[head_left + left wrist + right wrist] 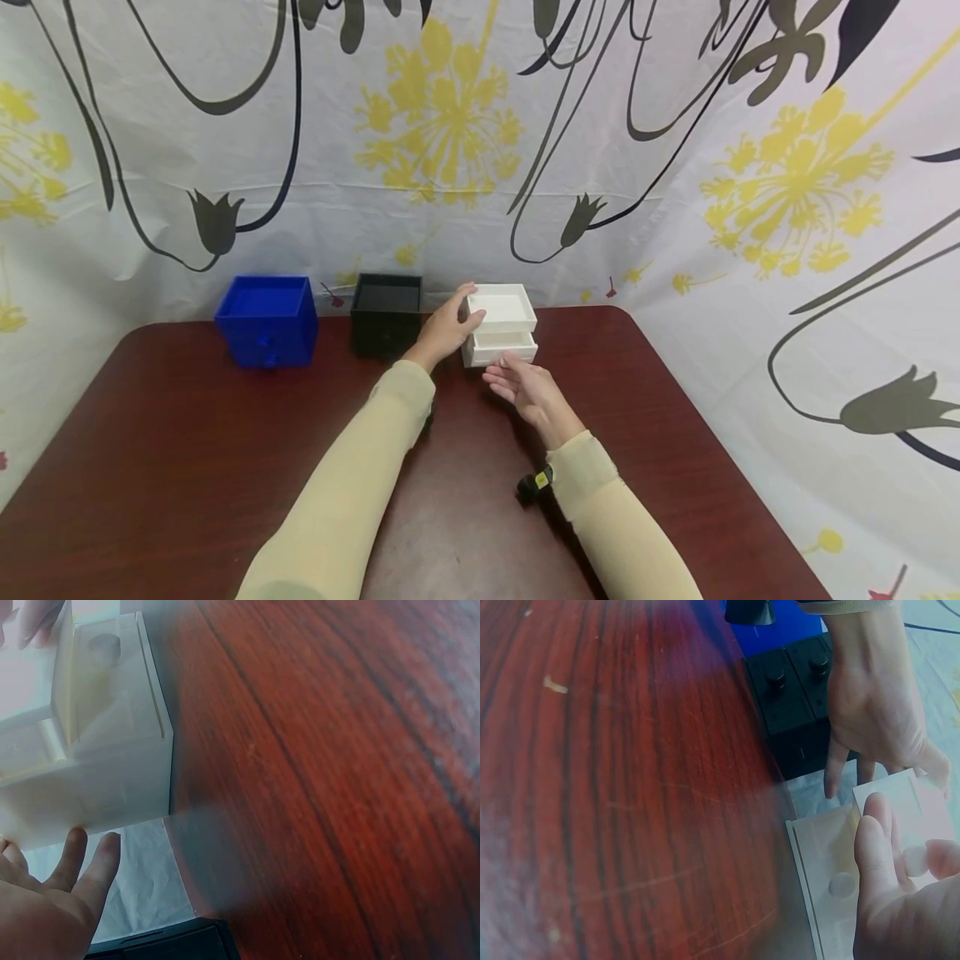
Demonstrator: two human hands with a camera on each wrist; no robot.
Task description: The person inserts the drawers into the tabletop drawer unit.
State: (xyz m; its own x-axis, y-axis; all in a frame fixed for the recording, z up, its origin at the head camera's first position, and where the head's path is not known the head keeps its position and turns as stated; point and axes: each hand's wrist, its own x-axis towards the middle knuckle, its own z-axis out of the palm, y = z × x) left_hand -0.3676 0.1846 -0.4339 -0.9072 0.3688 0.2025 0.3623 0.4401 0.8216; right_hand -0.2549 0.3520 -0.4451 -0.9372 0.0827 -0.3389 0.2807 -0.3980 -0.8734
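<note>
A small white drawer box (501, 310) stands at the table's back, its upper drawer (502, 341) partly pulled out. My left hand (444, 327) holds the box at its left side, thumb at the front corner and a finger near the back corner. In the left wrist view, other fingers (71, 859) reach to the side wall, fairly straight. My right hand (531, 392) is in front of the drawer. The right wrist view shows its thumb and a finger at the round white knob (915, 861), pinching it. A second knob (841, 885) sits on the lower drawer front.
Left of the white box stand a black drawer box (387, 315) and, farther left, a blue drawer box (267, 321). All are on a dark red wooden table (180, 442). A patterned white cloth (435, 233) hangs close behind and along the right side.
</note>
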